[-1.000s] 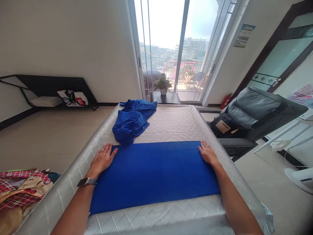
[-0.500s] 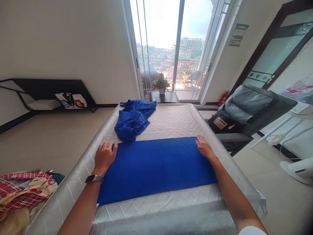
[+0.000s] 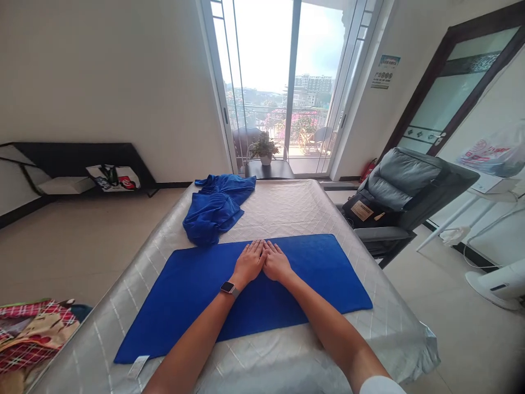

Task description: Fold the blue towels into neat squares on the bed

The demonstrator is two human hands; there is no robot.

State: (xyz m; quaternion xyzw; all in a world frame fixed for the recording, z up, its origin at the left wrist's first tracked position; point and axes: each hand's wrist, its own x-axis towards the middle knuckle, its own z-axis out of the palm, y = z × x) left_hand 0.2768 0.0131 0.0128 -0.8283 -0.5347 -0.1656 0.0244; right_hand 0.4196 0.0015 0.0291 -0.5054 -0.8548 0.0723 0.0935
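Note:
A blue towel [image 3: 184, 298] lies spread out flat across the silver-covered table [image 3: 283, 210], with a white tag at its near left corner. My left hand [image 3: 249, 261], with a watch on the wrist, rests palm down on the towel near the middle of its far edge. Right beside it, my right hand [image 3: 276, 262] lies flat as well, the fingertips of both hands meeting. Neither hand holds anything. Beyond the towel's far left part sits a crumpled blue cloth [image 3: 215, 205].
A potted plant [image 3: 264, 150] stands on a chair behind the table, before the sliding glass door. On the right is a black recliner [image 3: 414, 180] holding a bag. Plaid fabric [image 3: 36, 334] is piled at lower left. A black shelf [image 3: 77, 158] stands by the left wall.
Both hands have moved inward from the towel's left and right sides and now meet at its middle. The view has shifted slightly, and the towel's near left corner with the tag shows.

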